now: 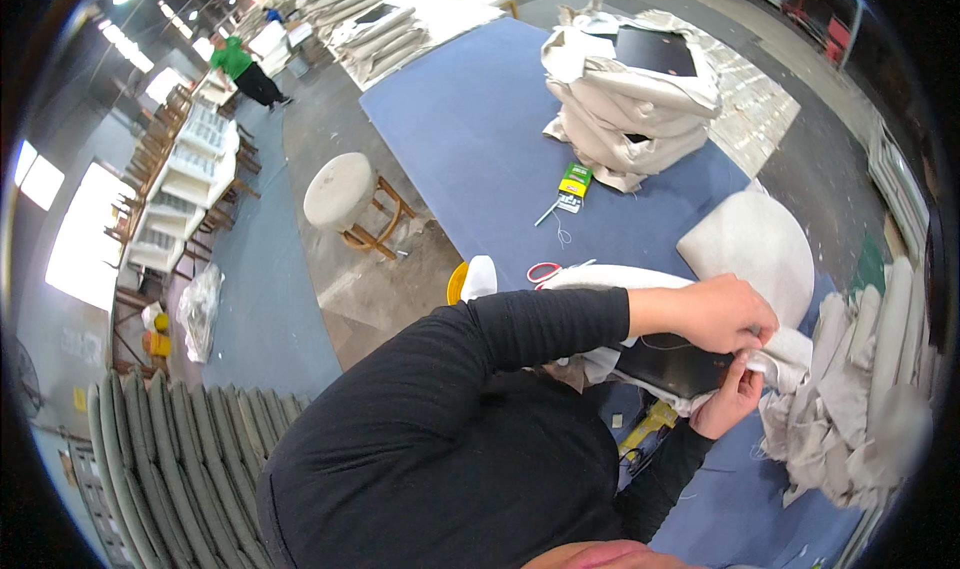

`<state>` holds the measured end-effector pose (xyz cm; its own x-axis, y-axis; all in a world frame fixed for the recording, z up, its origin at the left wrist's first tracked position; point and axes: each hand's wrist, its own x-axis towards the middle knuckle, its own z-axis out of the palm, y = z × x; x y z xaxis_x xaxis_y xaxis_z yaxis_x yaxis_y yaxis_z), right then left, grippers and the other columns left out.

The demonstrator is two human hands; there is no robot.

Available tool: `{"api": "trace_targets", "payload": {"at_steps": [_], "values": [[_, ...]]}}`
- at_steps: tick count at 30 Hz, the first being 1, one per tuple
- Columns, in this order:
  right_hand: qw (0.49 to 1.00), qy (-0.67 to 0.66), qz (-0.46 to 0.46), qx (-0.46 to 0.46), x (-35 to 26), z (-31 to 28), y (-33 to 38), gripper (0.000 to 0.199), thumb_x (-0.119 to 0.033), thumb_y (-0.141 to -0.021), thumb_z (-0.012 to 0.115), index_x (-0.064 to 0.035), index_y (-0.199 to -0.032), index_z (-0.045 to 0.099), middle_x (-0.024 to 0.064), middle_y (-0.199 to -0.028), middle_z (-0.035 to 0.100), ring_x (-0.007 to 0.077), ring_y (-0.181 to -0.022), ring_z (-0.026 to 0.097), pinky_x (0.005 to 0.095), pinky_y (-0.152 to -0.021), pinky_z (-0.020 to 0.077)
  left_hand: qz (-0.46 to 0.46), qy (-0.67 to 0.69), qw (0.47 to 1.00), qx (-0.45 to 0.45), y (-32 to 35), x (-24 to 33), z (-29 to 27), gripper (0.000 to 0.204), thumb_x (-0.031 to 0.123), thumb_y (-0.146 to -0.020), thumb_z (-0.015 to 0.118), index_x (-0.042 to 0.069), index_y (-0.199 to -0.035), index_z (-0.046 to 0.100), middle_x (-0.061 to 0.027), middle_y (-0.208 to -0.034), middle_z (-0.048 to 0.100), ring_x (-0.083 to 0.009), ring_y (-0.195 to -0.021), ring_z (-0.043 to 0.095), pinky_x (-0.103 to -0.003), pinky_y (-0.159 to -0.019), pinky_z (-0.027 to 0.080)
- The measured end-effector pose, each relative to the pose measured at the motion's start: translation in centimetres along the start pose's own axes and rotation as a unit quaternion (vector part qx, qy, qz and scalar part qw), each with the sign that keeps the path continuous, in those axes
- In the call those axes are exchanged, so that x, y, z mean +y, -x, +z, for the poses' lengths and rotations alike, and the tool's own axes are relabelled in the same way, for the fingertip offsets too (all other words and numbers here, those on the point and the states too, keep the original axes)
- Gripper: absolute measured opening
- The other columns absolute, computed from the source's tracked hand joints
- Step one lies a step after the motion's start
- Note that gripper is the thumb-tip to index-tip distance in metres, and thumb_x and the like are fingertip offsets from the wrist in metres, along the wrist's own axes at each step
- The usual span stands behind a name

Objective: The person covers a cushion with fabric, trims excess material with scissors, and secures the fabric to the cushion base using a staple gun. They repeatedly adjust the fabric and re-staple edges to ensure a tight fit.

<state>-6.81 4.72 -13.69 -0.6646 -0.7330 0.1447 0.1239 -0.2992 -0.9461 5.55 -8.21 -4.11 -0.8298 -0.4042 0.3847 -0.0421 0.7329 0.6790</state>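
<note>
A beige upholstered piece with a black backing [675, 366] lies in front of me on the blue table. My left hand [725, 314] reaches across it, fingers pinched together at its right end. What they pinch is too small to make out; a thin thread runs beneath that hand. Just below, my right hand [733, 401] grips the folded beige fabric [790, 354] between thumb and fingers, close to the left fingertips. A rounded beige padded panel [755, 244] rests beyond my hands. Red-handled scissors [543, 272] lie at the piece's far left.
A stack of beige covered pieces [630, 99] stands on the blue table [450, 119], near a green and yellow box [574, 181]. Loose fabric [840, 389] hangs at right. A yellow tool [652, 427] lies by my right forearm. A round stool [345, 194] stands left.
</note>
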Motion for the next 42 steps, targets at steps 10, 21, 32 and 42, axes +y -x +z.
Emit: {"api": "trace_targets", "payload": {"at_steps": [10,21,32,42], "values": [[0.997,0.002,0.026,-0.067,4.3,-5.3,-2.3,0.009,-0.009,-0.105,0.072,-0.0008,-0.109,0.070,0.0001,-0.094,0.067,0.0057,-0.076,0.056,0.0241,-0.064,0.0420,0.016,0.030,0.999,0.013,-0.2,-1.7,-0.9,0.024,0.027,-0.097,0.073,0.009,-0.113,0.075,-0.0111,-0.116,0.079,-0.0348,-0.108,0.075,-0.044,-0.093,0.057],[0.999,-0.017,0.013,-0.046,2.3,-1.0,-0.5,0.018,0.001,-0.099,0.076,0.0032,-0.116,0.072,0.0003,-0.091,0.073,0.0047,-0.075,0.063,0.0240,-0.065,0.0486,-0.035,0.028,0.999,0.004,-1.3,0.6,-0.9,0.013,0.015,-0.098,0.074,0.006,-0.107,0.072,-0.0037,-0.123,0.080,-0.0183,-0.070,0.063,-0.031,-0.067,0.052],[0.990,-0.102,0.064,-0.068,0.5,-1.0,-0.2,0.012,-0.009,-0.109,0.062,0.0015,-0.109,0.067,0.0023,-0.084,0.067,0.0066,-0.068,0.055,0.0247,-0.061,0.0425,-0.087,0.036,0.995,-0.017,-1.1,1.5,-1.2,0.011,0.013,-0.101,0.073,0.003,-0.104,0.070,-0.0053,-0.123,0.079,-0.0131,-0.079,0.067,-0.029,-0.074,0.054],[0.966,-0.186,0.044,-0.175,3.8,-4.0,-1.1,0.021,-0.015,-0.103,0.067,0.0051,-0.109,0.067,0.0065,-0.086,0.066,0.0090,-0.058,0.043,0.0285,-0.054,0.0343,-0.221,0.335,0.908,0.121,-1.4,-0.4,-0.5,0.018,0.016,-0.112,0.062,0.000,-0.116,0.066,-0.0091,-0.108,0.073,-0.0190,-0.107,0.074,-0.035,-0.102,0.060]]}}
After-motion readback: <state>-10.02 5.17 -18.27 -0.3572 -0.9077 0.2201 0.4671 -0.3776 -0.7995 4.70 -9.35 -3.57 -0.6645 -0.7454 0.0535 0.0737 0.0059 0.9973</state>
